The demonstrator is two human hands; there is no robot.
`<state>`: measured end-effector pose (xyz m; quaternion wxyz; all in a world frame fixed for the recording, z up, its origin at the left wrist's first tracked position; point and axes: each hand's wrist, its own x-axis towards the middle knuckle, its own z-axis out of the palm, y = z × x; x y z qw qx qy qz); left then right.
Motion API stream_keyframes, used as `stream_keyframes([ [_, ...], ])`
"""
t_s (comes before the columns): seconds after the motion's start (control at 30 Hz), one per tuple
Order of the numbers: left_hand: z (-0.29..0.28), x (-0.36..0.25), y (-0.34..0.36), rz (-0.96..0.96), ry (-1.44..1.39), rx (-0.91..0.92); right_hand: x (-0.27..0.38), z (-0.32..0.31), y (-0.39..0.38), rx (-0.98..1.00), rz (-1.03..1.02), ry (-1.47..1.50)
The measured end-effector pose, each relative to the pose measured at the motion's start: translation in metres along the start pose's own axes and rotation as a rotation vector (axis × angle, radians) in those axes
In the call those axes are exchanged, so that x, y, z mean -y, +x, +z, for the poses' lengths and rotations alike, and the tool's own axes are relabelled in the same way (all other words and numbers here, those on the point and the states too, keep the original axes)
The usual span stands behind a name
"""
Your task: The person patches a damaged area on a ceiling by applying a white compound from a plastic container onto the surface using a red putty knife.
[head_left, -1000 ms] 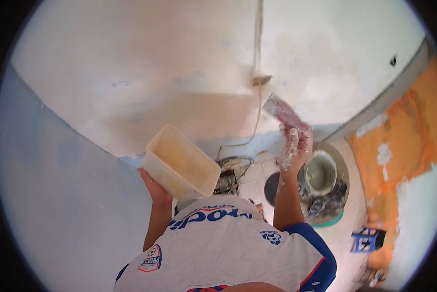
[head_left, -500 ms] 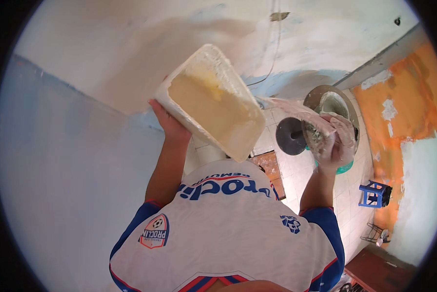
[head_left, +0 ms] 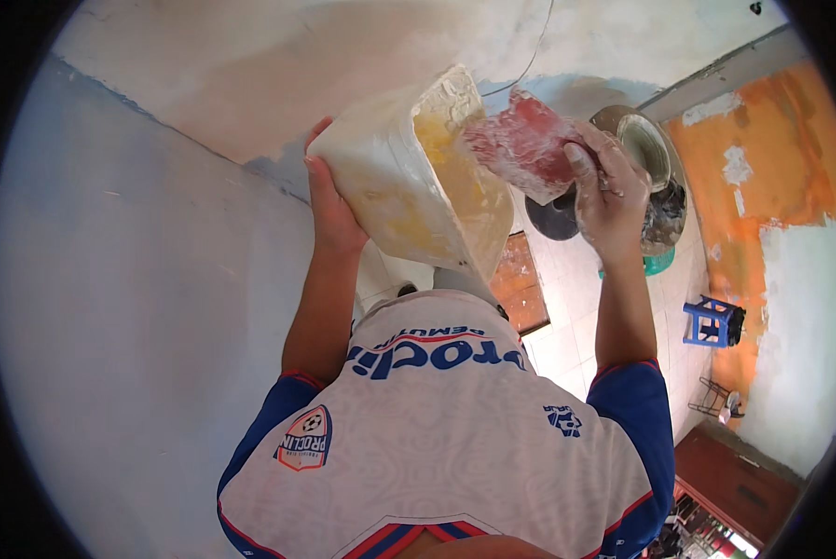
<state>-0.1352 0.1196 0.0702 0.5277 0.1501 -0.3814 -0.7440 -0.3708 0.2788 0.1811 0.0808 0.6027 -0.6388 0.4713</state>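
Note:
My left hand point(head_left: 333, 200) grips a white rectangular plastic tub point(head_left: 390, 191) from its left side and base. The tub is tipped to the right, and pale and yellowish paste point(head_left: 451, 154) coats its inside. In my right hand point(head_left: 614, 191) is a flat red scraper point(head_left: 534, 144), smeared with white paste, pinched between thumb and fingers. The scraper's left end is at the tub's open side; I cannot tell whether it touches the rim. White residue covers the fingers of my right hand.
Patchy walls stand ahead and to the left. Behind my right hand are a round bucket point(head_left: 644, 154) and a dark round disc point(head_left: 553, 216). A blue stool point(head_left: 713, 321) stands by the orange wall point(head_left: 749, 177) at right. A brown board point(head_left: 520, 284) lies on the tiled floor.
My left hand has tilted the tub from facing up to facing right. My right hand has turned the scraper, showing its red face, and brought it up and left to the tub's opening.

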Motion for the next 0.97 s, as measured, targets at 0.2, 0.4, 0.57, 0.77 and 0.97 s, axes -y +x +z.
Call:
stream_keyframes([
  [0.2,-0.007,-0.007,-0.015,-0.079,-0.012,-0.07,-0.001,-0.043,-0.029,-0.076,0.268,0.043],
  [0.4,-0.009,-0.008,-0.026,-0.217,-0.141,-0.044,0.039,-0.009,-0.045,-0.209,0.377,0.434],
  [0.57,-0.003,-0.009,-0.03,-0.396,-0.23,-0.105,0.045,0.026,-0.051,-0.168,0.48,0.585],
  [0.77,0.002,-0.014,-0.036,-0.418,-0.25,-0.166,0.035,0.0,-0.057,-0.165,0.508,0.44],
  [0.97,0.002,-0.022,-0.048,-0.285,-0.237,-0.129,0.022,-0.036,-0.077,-0.375,0.406,0.496],
])
